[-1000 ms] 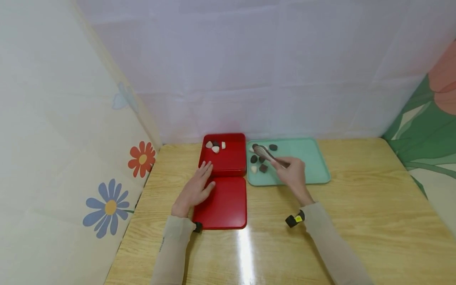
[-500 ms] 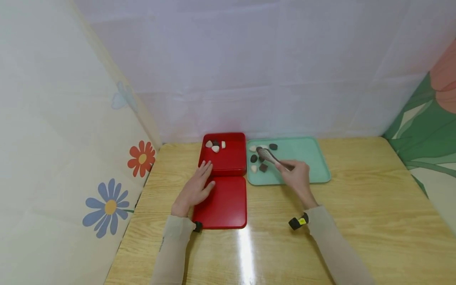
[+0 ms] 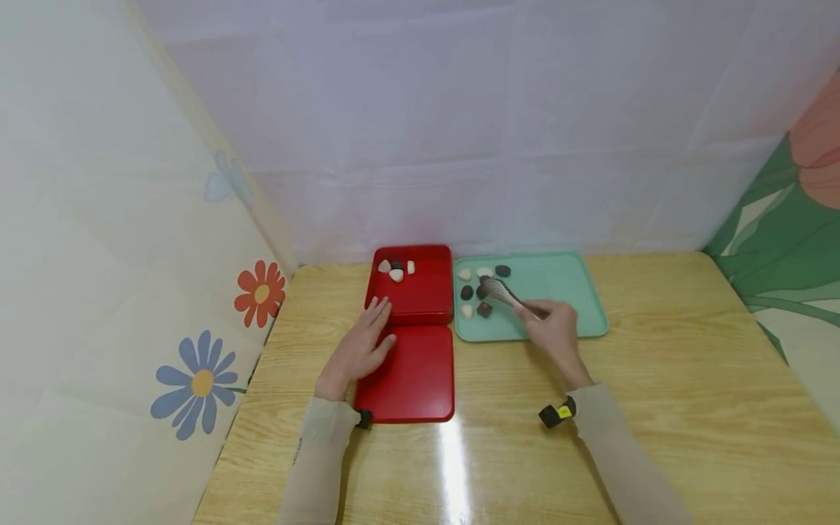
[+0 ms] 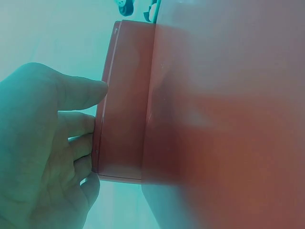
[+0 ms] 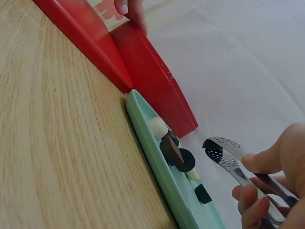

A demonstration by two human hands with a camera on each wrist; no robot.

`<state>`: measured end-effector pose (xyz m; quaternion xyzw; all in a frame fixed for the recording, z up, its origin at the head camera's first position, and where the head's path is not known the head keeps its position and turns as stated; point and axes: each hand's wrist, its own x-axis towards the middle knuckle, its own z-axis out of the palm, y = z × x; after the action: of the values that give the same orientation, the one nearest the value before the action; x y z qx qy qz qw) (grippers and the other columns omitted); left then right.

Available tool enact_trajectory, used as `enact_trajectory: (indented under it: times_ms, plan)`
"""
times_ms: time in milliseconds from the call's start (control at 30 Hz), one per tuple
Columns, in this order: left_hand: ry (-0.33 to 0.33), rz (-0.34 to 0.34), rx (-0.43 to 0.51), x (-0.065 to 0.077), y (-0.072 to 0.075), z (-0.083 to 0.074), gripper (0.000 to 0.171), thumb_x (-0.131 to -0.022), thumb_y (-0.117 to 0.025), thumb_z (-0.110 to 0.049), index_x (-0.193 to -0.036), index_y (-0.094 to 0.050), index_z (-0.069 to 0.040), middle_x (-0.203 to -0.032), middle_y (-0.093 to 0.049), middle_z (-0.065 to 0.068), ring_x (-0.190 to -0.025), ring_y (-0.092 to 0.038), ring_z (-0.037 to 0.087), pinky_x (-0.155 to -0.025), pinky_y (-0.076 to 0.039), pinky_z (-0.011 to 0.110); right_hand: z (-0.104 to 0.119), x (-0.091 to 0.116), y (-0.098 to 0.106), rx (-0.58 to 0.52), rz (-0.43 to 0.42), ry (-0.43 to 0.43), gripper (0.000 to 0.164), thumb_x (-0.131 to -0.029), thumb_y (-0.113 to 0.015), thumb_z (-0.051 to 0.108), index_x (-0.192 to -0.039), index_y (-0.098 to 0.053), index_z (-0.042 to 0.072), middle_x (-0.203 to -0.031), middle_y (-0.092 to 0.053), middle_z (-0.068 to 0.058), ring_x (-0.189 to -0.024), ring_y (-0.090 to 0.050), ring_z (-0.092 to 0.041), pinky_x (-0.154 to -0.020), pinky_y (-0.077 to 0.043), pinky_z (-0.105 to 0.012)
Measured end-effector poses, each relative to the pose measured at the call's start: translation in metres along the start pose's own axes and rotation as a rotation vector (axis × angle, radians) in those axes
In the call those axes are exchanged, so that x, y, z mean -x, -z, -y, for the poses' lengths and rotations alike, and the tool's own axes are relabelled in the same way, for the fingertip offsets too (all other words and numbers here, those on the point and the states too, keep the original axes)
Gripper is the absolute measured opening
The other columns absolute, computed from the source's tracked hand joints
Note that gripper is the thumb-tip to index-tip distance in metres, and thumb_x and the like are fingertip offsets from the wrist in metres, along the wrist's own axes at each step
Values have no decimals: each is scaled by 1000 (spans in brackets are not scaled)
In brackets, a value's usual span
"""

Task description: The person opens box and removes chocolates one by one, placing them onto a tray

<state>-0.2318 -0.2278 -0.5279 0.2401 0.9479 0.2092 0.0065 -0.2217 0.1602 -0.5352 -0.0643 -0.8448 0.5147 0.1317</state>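
Observation:
My right hand (image 3: 554,332) holds metal tongs (image 3: 504,293) with perforated ends. In the right wrist view, the tongs' tips pinch a dark brown piece (image 5: 208,144), apparently a chocolate, above the mint-green tray (image 3: 571,292). Several dark and white pieces lie at that tray's left end, among them a dark square one (image 3: 484,310) and a white one (image 3: 467,311). Fingers extended, my left hand (image 3: 357,350) rests at the near left corner of the red box (image 3: 426,292). The left wrist view has its thumb and fingers touching the box's rim (image 4: 99,129).
Inside the red box, white pieces (image 3: 397,275) and a dark piece (image 3: 397,263) sit toward the back left. A flat red lid (image 3: 413,379) lies on the wooden table (image 3: 518,467) in front of the box. White cloth (image 3: 485,146) hangs behind.
My right hand has drawn back to the right and toward me with the tongs and the dark piece, uncovering a white piece at the tray's back left. The left hand has stayed put.

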Motion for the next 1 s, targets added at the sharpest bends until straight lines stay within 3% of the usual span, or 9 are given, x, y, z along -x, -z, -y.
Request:
enact_trajectory:
  times_ms: [267, 700, 1000]
  plan:
    - [-20, -12, 0, 0, -1, 1, 72, -108, -60, -27, -166, -29, 3, -177, -24, 18, -166, -13, 40, -132, -22, 57, -10, 0, 10, 12, -6, -40, 27, -97, -80, 23, -115, -82, 3, -107, -81, -20, -94, -76, -30, -67, -54, -18]
    - [-20, -10, 2, 1, 0, 0, 72, -109, -59, -27, -166, -29, 3, -177, -24, 18, -166, -14, 40, -132, -21, 57, -19, -2, 18, 47, -19, -41, 26, -96, -81, 21, -112, -83, 1, -105, -81, -21, -86, -72, -24, -64, -53, -19]
    - [-22, -17, -1, 1, -1, 0, 71, -109, -59, -25, -166, -28, 3, -177, -24, 17, -166, -13, 40, -133, -21, 57, -21, 0, 20, 80, 1, -67, 27, -97, -80, 21, -114, -82, 0, -109, -80, -22, -98, -75, -35, -76, -55, -28]
